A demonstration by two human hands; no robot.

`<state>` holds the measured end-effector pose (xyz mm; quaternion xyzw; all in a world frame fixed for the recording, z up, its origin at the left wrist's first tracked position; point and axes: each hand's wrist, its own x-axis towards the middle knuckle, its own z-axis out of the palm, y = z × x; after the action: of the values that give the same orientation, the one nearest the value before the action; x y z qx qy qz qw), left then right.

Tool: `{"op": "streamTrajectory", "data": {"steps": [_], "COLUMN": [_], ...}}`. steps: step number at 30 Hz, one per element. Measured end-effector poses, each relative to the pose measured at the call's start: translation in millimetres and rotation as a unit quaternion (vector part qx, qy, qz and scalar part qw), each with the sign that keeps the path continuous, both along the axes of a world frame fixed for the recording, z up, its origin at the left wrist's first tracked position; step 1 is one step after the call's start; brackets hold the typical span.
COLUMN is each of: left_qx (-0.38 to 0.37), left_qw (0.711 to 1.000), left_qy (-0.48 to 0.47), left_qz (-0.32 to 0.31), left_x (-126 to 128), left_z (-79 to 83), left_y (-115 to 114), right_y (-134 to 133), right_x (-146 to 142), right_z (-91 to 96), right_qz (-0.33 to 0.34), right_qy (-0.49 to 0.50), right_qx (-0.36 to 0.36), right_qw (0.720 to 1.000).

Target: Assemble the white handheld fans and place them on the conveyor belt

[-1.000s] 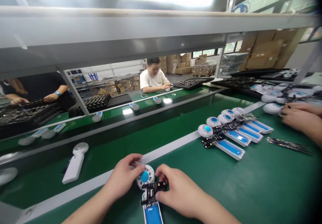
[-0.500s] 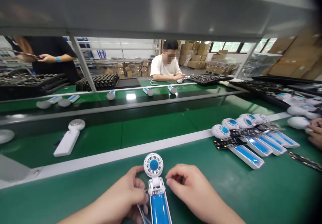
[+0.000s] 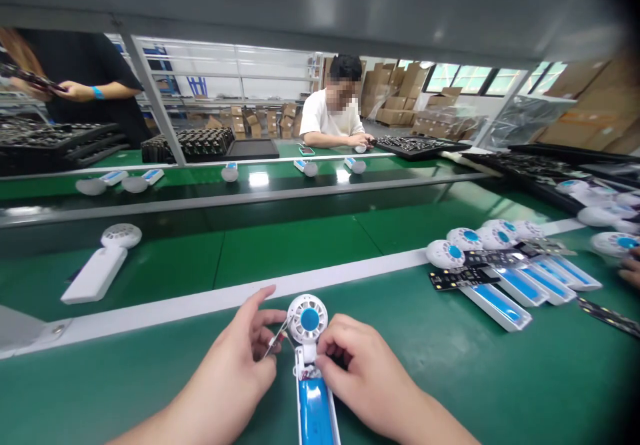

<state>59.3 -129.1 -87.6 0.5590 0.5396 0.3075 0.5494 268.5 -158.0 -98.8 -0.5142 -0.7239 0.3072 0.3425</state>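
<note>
A white handheld fan (image 3: 303, 301) lies face up before me on the green bench, its handle uncovered and a blue battery (image 3: 317, 411) inside. My left hand (image 3: 237, 355) is at the fan's left side, index finger raised. Between its thumb and other fingers is a thin pale wire (image 3: 273, 345) with a small reddish spot, its details too fine to read. Closed in a pinch, my right hand (image 3: 363, 365) touches the hinge below the round head; whatever its fingertips hold is hidden.
Several opened fans (image 3: 495, 308) lie to the right with black circuit boards (image 3: 463, 278) across them. Another fan (image 3: 95, 275) lies face down on the green belt (image 3: 280, 245). A co-worker's hand (image 3: 631, 268) is at the right edge. Across the belt sits a person (image 3: 327, 118).
My right hand has moved left onto the fan's hinge. My left hand has shifted up and left, with the thin wire now showing between its fingers. The view has tilted slightly.
</note>
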Motion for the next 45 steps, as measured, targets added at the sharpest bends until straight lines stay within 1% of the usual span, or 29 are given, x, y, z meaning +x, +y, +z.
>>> {"op": "streamTrajectory", "data": {"steps": [3, 6, 8, 10, 12, 15, 20, 24, 26, 27, 31, 32, 33, 35, 38, 43, 45], "left_qx": [0.039, 0.099, 0.139, 0.165, 0.184, 0.233, 0.341, 0.392, 0.431, 0.458, 0.572, 0.588, 0.595, 0.591, 0.578, 0.558, 0.541], "left_qw": [0.999, 0.992, 0.985, 0.981, 0.977, 0.962, 0.919, 0.896, 0.876, 0.862, 0.788, 0.775, 0.768, 0.771, 0.782, 0.794, 0.808], "left_qy": [0.030, 0.061, 0.071, 0.076, 0.087, 0.130, 0.183, 0.192, 0.194, 0.194, 0.183, 0.181, 0.182, 0.181, 0.166, 0.155, 0.136], "left_qz": [-0.022, -0.053, -0.069, -0.071, -0.063, -0.056, -0.075, -0.085, -0.091, -0.098, -0.138, -0.145, -0.150, -0.155, -0.163, -0.184, -0.187], "left_x": [1.2, 5.2, 8.7, 11.7, 13.0, 11.7, 9.2, 9.1, 7.9, 7.0, 4.1, 3.9, 3.9, 3.9, 2.9, 2.1, 5.5], "left_z": [2.9, 4.9, 3.2, -0.4, -5.1, -11.8, -17.0, -17.3, -17.8, -18.1, -18.6, -18.3, -17.8, -16.5, -15.1, -14.3, -13.5], "left_y": [-4.3, -9.9, -13.2, -15.5, -17.0, -18.8, -21.3, -21.2, -20.1, -19.3, -15.5, -14.7, -14.2, -13.5, -12.6, -11.8, -13.8], "right_y": [-1.3, -4.1, -6.1, -7.7, -8.9, -10.5, -11.8, -11.5, -11.7, -12.0, -13.0, -13.1, -13.1, -13.1, -13.3, -15.1, -15.2], "right_x": [-1.1, -4.5, -8.3, -13.1, -18.2, -25.3, -30.0, -29.7, -29.9, -30.2, -31.0, -31.0, -30.8, -30.3, -29.4, -29.9, -30.3], "right_z": [-1.3, -4.3, -7.0, -9.3, -10.4, -9.2, -4.8, -3.5, -3.9, -4.3, -5.8, -5.9, -5.9, -5.9, -6.4, -7.2, -6.6], "right_qz": [0.005, 0.020, 0.033, 0.030, 0.007, -0.040, -0.099, -0.112, -0.115, -0.118, -0.126, -0.123, -0.120, -0.107, -0.097, -0.099, -0.098], "right_qy": [-0.041, -0.064, -0.067, -0.055, -0.025, 0.027, 0.071, 0.094, 0.100, 0.103, 0.117, 0.117, 0.116, 0.111, 0.101, 0.095, 0.097], "right_qx": [0.042, 0.077, 0.099, 0.112, 0.107, 0.074, 0.015, -0.006, -0.014, -0.020, -0.046, -0.044, -0.037, -0.014, 0.007, 0.008, -0.001], "right_qw": [0.998, 0.995, 0.992, 0.992, 0.994, 0.996, 0.992, 0.989, 0.988, 0.987, 0.984, 0.984, 0.985, 0.988, 0.990, 0.990, 0.990]}}
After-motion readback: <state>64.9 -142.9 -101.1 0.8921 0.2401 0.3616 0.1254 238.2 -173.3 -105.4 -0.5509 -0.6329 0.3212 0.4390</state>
